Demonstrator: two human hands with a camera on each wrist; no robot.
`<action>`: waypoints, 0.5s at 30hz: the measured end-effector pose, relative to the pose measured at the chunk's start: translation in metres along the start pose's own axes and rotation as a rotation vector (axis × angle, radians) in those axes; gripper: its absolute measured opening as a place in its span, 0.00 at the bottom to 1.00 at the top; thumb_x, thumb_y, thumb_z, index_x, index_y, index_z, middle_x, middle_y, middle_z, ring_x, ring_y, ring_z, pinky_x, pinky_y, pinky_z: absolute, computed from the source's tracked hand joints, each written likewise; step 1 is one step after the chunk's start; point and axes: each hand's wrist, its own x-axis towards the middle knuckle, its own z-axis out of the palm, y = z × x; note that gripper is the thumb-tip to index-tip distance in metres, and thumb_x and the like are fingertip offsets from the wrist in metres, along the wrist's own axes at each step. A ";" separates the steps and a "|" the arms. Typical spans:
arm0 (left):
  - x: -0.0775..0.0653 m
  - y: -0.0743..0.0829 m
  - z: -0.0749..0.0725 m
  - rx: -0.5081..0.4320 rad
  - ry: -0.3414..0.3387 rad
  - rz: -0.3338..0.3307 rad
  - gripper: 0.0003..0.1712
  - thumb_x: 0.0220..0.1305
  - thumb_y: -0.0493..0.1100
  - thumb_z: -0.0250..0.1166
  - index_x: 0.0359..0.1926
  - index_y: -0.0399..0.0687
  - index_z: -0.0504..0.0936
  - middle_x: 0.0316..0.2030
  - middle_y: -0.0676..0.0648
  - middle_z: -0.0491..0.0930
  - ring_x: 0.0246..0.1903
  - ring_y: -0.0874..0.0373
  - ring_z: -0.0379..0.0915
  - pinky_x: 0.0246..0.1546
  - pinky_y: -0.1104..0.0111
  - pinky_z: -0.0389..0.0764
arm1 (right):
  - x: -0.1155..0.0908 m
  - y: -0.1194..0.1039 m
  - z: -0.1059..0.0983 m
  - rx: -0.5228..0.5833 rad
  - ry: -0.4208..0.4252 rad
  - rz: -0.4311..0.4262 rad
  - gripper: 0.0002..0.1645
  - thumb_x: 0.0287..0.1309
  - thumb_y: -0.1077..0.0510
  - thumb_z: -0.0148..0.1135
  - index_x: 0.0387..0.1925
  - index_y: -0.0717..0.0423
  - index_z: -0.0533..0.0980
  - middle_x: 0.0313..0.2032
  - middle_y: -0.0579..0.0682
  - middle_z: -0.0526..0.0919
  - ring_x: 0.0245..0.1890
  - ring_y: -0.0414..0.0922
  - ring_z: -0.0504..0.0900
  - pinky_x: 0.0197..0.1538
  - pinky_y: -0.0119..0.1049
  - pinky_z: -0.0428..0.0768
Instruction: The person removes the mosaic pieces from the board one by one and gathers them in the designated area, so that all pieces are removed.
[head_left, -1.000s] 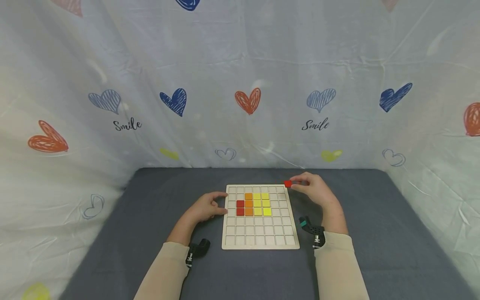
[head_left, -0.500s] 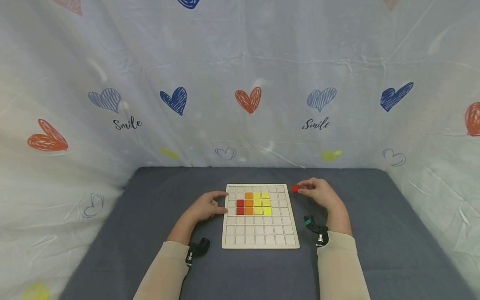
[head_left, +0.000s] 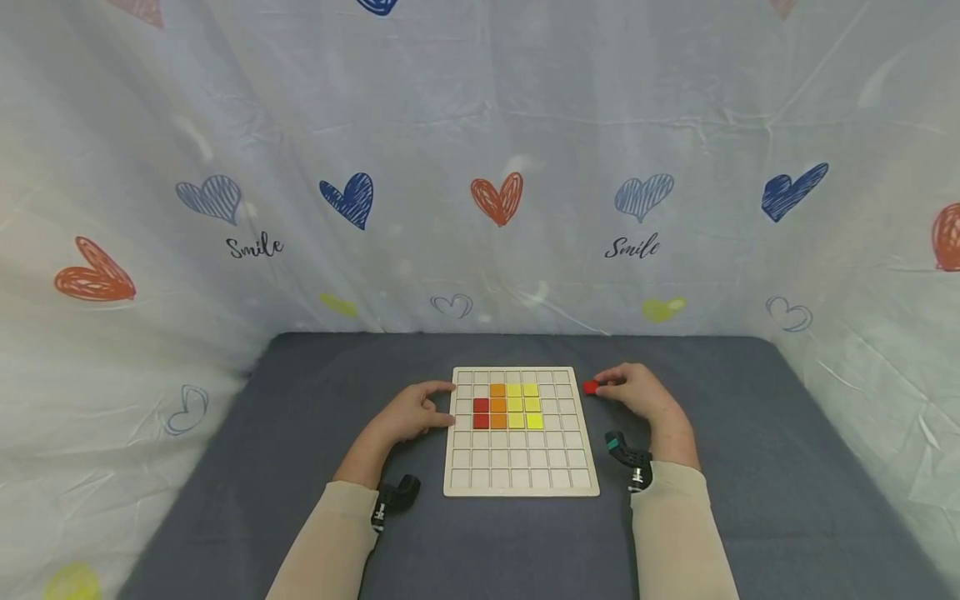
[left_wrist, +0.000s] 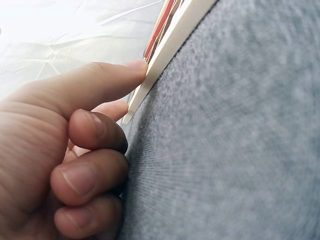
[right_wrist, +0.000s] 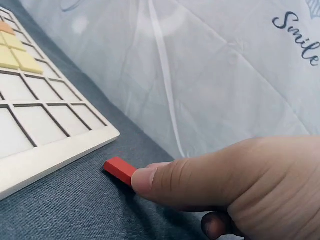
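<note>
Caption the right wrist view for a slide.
Right hand pinches a flat red tile beside a pale wooden grid board.

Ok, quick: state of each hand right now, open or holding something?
Left hand: open, touching the edge of the wooden board.
Right hand: pinching a red tile.

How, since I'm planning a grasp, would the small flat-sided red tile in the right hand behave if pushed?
The red tile looks stiff: its edges run straight where the right hand pinches it. Being small, it is probably light. Its flat faces suggest sliding rather than rolling.
</note>
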 end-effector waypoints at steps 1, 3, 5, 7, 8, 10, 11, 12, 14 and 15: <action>0.000 0.000 0.000 -0.002 -0.001 0.004 0.38 0.58 0.37 0.77 0.70 0.48 0.75 0.12 0.53 0.64 0.09 0.61 0.53 0.12 0.68 0.58 | 0.000 0.000 0.001 -0.001 0.001 0.004 0.21 0.64 0.56 0.71 0.54 0.66 0.83 0.38 0.54 0.79 0.38 0.49 0.73 0.40 0.42 0.71; 0.000 0.000 0.000 -0.005 -0.004 0.007 0.38 0.58 0.37 0.77 0.70 0.48 0.75 0.12 0.53 0.64 0.09 0.61 0.52 0.12 0.68 0.58 | 0.000 0.000 0.002 0.000 -0.002 0.010 0.20 0.64 0.58 0.71 0.53 0.66 0.83 0.38 0.55 0.78 0.38 0.50 0.72 0.40 0.43 0.71; 0.000 0.000 0.000 -0.004 -0.004 0.007 0.38 0.58 0.38 0.77 0.70 0.48 0.75 0.12 0.53 0.64 0.09 0.61 0.52 0.12 0.68 0.58 | 0.000 0.000 0.004 -0.006 0.001 0.013 0.19 0.63 0.59 0.71 0.52 0.66 0.83 0.38 0.55 0.78 0.38 0.50 0.73 0.41 0.43 0.71; 0.000 0.000 0.000 -0.003 -0.004 0.006 0.38 0.58 0.38 0.77 0.70 0.49 0.76 0.12 0.53 0.64 0.09 0.62 0.51 0.12 0.68 0.57 | 0.000 0.000 0.004 -0.008 0.004 0.011 0.19 0.63 0.59 0.71 0.52 0.66 0.83 0.38 0.55 0.78 0.38 0.51 0.72 0.41 0.44 0.71; 0.000 0.000 -0.001 -0.004 -0.006 0.004 0.38 0.58 0.38 0.78 0.70 0.49 0.76 0.12 0.53 0.64 0.09 0.61 0.51 0.12 0.68 0.57 | 0.000 0.000 0.004 -0.008 0.005 0.009 0.19 0.62 0.59 0.71 0.52 0.66 0.83 0.38 0.55 0.79 0.38 0.51 0.73 0.41 0.44 0.71; -0.001 0.001 -0.001 -0.003 -0.007 0.001 0.38 0.58 0.38 0.78 0.70 0.50 0.76 0.12 0.53 0.63 0.09 0.61 0.50 0.12 0.68 0.57 | 0.001 0.000 0.005 -0.004 0.005 0.004 0.20 0.62 0.59 0.72 0.53 0.67 0.83 0.39 0.56 0.79 0.39 0.51 0.73 0.42 0.46 0.72; -0.002 0.001 -0.001 -0.003 -0.007 0.000 0.38 0.58 0.38 0.78 0.70 0.51 0.76 0.12 0.53 0.63 0.09 0.61 0.50 0.12 0.68 0.56 | 0.001 0.000 0.005 -0.001 0.008 0.002 0.20 0.62 0.59 0.72 0.53 0.66 0.83 0.41 0.57 0.80 0.40 0.52 0.74 0.44 0.47 0.73; -0.002 0.001 -0.001 -0.001 -0.007 -0.002 0.38 0.58 0.38 0.78 0.70 0.51 0.76 0.12 0.53 0.63 0.09 0.61 0.50 0.12 0.68 0.56 | 0.001 0.001 0.005 0.004 0.012 0.003 0.21 0.62 0.58 0.72 0.54 0.66 0.83 0.43 0.58 0.80 0.41 0.53 0.75 0.46 0.49 0.74; -0.003 0.002 -0.001 0.006 -0.005 -0.007 0.38 0.59 0.39 0.78 0.70 0.52 0.76 0.12 0.53 0.63 0.09 0.61 0.50 0.12 0.68 0.56 | 0.001 0.001 0.004 0.012 0.024 0.000 0.23 0.62 0.56 0.73 0.55 0.65 0.83 0.46 0.60 0.80 0.45 0.54 0.76 0.50 0.52 0.75; -0.003 0.002 -0.001 0.006 -0.004 -0.008 0.38 0.59 0.39 0.78 0.70 0.52 0.76 0.12 0.53 0.63 0.09 0.61 0.50 0.12 0.68 0.56 | 0.000 0.001 0.003 0.022 0.032 -0.002 0.24 0.62 0.55 0.73 0.56 0.64 0.82 0.46 0.60 0.80 0.45 0.54 0.77 0.50 0.52 0.75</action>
